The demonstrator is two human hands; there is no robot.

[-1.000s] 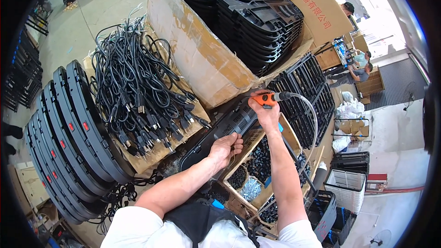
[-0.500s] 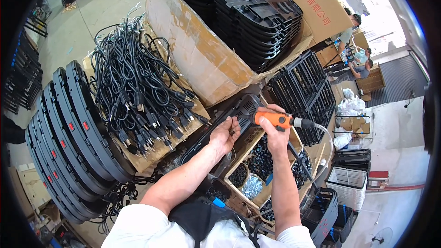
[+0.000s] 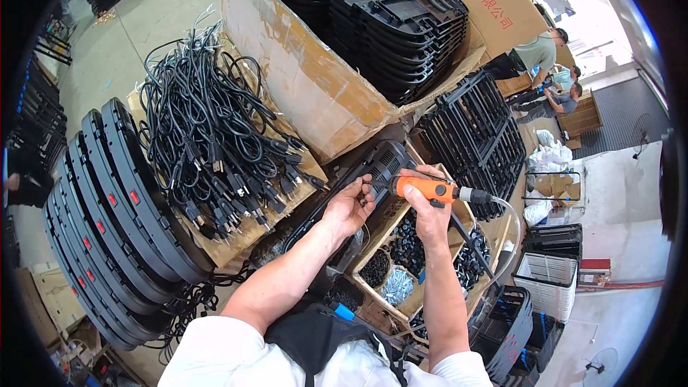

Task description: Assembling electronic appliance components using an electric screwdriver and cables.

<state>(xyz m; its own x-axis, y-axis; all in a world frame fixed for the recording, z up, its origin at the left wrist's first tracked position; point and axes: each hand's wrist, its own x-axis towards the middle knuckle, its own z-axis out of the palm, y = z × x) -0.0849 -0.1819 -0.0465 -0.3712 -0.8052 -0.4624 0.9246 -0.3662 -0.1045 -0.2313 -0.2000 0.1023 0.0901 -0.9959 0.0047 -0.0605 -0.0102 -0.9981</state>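
My right hand [image 3: 432,221] is wrapped round an orange air screwdriver [image 3: 428,188], which lies nearly level with its nose pointing left. A clear hose runs from its rear end. At the tool's tip, the fingers of my left hand [image 3: 347,209] are pinched together; whatever is between them is too small to make out. Both hands are over a long black plastic housing [image 3: 388,160] with vent slots, partly hidden by my hands and left forearm. Just below the screwdriver stands a divided parts box [image 3: 373,297] with black parts and silver screws [image 3: 397,287].
Black power cords [image 3: 208,122] are heaped on cardboard at left, beside a row of curved black housings [image 3: 140,193]. A large carton [image 3: 308,64] of stacked black panels stands ahead. Black frames [image 3: 473,136] are piled to the right. Several people [image 3: 537,54] are at the far right.
The screwdriver's tip has come down slightly toward my pinched left fingers. Both hands keep their hold. At the far right, a person shows more fully.
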